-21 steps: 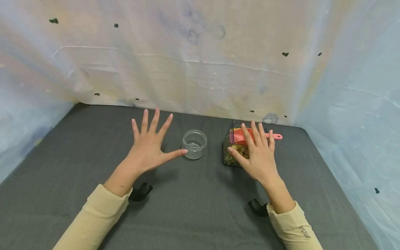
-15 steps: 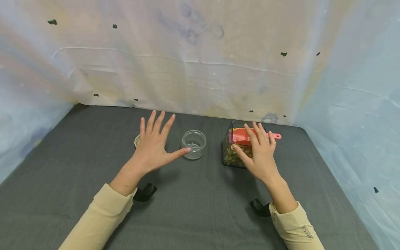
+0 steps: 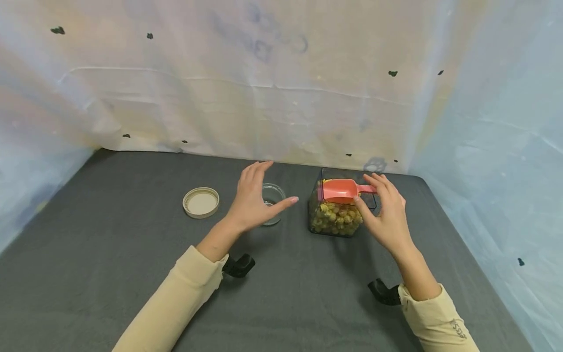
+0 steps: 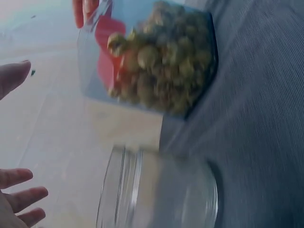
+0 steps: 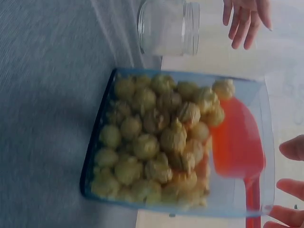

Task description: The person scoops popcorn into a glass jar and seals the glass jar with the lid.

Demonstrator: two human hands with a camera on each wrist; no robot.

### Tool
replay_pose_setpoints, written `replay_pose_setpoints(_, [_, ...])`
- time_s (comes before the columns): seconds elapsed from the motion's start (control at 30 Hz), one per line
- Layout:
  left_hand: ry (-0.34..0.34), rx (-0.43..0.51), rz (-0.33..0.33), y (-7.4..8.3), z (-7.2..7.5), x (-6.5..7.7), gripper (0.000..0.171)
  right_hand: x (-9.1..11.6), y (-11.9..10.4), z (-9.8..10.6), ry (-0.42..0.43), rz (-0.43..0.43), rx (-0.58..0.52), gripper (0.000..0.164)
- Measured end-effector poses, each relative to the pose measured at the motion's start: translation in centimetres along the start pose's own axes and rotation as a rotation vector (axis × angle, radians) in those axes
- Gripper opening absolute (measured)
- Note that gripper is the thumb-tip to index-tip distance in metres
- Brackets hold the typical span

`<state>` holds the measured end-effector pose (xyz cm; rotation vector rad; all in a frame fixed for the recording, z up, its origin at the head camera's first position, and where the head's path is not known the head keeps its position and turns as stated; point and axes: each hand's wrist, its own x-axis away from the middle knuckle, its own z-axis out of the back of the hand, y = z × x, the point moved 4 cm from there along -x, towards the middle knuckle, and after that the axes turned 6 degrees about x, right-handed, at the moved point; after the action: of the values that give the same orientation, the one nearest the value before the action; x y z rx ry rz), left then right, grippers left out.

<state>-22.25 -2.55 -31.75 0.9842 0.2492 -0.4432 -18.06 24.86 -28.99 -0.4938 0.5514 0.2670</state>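
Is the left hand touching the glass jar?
Apart: the right wrist view shows a plain gap, with backdrop visible between the left hand's fingers and the glass jar.

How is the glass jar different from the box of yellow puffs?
The jar is round; the box has corners. The jar is smaller than the box. The jar looks empty, while the box holds yellow puffs with a red scoop on top. Both are see-through with open tops.

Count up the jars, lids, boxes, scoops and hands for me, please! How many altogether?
Glass jar: 1
Round lid: 1
Clear box: 1
Red scoop: 1
Hands: 2 (left hand, right hand)
Total: 6
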Motion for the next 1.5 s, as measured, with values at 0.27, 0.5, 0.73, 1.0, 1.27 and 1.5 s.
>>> replay_pose_setpoints(0.27, [-0.090, 0.073, 0.098, 1.3, -2.6, -1.7, 0.104, 0.0, 1.2, 1.1, -0.005, -0.039, 0.026, 0.051])
replay_pose_setpoints(0.5, [-0.182, 0.099, 0.149, 1.9, -4.4, -2.7, 0.114, 0.0, 2.8, 1.2, -0.098, -0.123, -0.020, 0.059])
replay_pose_setpoints(0.73, [-0.232, 0.143, 0.178, 1.9, -5.4, -3.1, 0.117, 0.3, 3.8, 1.1, -0.138, -0.169, -0.097, 0.058])
replay_pose_setpoints(1.0, [-0.303, 0.266, 0.263, 1.6, -6.4, -3.4, 0.116, 0.3, 4.1, 1.3, -0.176, -0.156, -0.223, 0.049])
replay_pose_setpoints(1.27, [-0.380, 0.402, 0.303, 1.7, -7.3, -3.9, 0.116, 0.2, 4.6, 1.3, -0.206, -0.168, -0.255, 0.047])
replay_pose_setpoints(1.5, [-0.442, 0.484, 0.293, 1.7, -7.9, -4.2, 0.112, 0.3, 4.7, 1.2, -0.208, -0.169, -0.274, 0.045])
